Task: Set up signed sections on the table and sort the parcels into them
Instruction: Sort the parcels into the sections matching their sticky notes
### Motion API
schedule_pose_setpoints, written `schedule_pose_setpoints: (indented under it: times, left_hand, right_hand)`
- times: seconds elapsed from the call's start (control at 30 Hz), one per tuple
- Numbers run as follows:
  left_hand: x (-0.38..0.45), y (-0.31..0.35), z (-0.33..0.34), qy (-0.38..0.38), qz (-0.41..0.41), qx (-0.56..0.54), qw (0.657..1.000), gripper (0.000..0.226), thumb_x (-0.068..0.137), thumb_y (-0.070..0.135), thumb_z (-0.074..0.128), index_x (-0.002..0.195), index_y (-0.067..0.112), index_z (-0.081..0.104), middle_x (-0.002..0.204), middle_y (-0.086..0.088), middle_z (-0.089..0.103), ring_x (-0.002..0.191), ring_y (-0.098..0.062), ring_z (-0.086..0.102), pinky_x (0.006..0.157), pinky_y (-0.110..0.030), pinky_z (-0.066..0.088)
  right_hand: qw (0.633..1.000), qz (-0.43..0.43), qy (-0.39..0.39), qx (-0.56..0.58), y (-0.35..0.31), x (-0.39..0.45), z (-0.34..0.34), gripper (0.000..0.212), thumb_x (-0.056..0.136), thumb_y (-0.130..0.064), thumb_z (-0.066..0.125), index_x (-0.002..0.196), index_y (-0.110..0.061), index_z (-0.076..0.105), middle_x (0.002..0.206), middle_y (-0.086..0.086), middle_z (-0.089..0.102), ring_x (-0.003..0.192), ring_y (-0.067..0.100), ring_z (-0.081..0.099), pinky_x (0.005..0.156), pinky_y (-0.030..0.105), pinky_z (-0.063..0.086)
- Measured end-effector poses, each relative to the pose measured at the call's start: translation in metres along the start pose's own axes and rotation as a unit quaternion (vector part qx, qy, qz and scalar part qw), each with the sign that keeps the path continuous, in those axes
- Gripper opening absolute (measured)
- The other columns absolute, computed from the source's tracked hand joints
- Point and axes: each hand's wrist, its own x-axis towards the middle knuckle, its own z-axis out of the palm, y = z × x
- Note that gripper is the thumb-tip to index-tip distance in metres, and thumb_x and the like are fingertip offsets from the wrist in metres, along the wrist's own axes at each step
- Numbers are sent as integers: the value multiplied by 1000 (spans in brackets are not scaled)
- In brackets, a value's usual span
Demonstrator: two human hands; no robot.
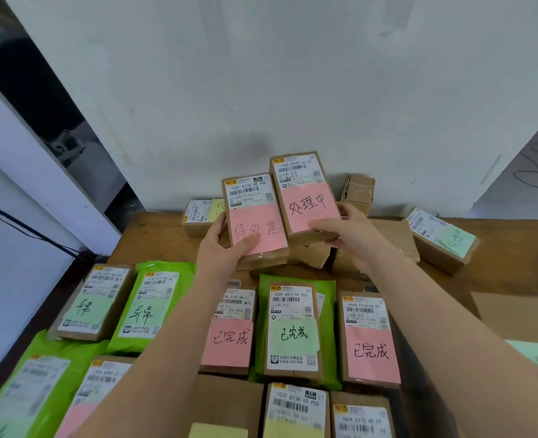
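Two brown parcels raised side by side above the wooden table (154,235): 待处理 parcel (253,218) gripped by left hand (222,248), 处理中 parcel (305,197) gripped by right hand (353,238), thumbs on pink notes. Behind, white wall (293,90).

White wall (293,74) — wood table (154,235)

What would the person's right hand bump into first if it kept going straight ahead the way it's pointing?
Probably the small taped brown cardboard box by the white wall, just beyond the right hand, which grips a pink-noted brown parcel; depth is unclear.
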Motion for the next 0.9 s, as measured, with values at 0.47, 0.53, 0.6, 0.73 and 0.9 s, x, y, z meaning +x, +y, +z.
schedule_pose_setpoints:
  times: [0.47,0.53,0.6,0.73,0.9]
  left_hand:
    - [-150,20,-46,-103,53,-55,992,87,64,18,79,140,31,38,117,8,62,103,-20,65,84,-47,55]
    - [-168,16,-54,-127,71,-50,988,84,68,13,78,140,30,38,122,5,60,100,-11,64,80,-36,58]
    - [-184,12,-60,-144,81,-48,985,81,72,10,76,141,28,38,122,6,59,98,-3,62,77,-28,58]
    - [-211,1,-67,-178,85,-35,980,81,71,13,77,139,32,38,118,11,55,96,-4,60,74,-27,57]
    - [-237,-7,-63,-219,87,-69,969,79,69,5,77,137,27,42,116,11,57,91,1,58,59,-14,53]
  right_hand:
    - [985,-75,96,124,5,-208,5,49,79,-12,72,122,-22,49,115,3,66,106,24,64,97,47,49]
    - [981,-84,123,125,14,-236,9,42,79,-14,72,115,-25,52,113,2,67,105,23,64,97,47,49]
    - [977,-88,147,124,24,-262,15,39,79,-17,73,111,-27,53,112,2,68,104,22,65,95,46,50]
    - [966,-85,174,172,42,-308,20,35,81,-10,68,111,-20,52,111,5,68,94,16,69,77,28,56]
    - [949,-76,218,216,56,-351,19,39,83,-9,67,118,-17,51,109,4,69,90,13,69,66,19,52]
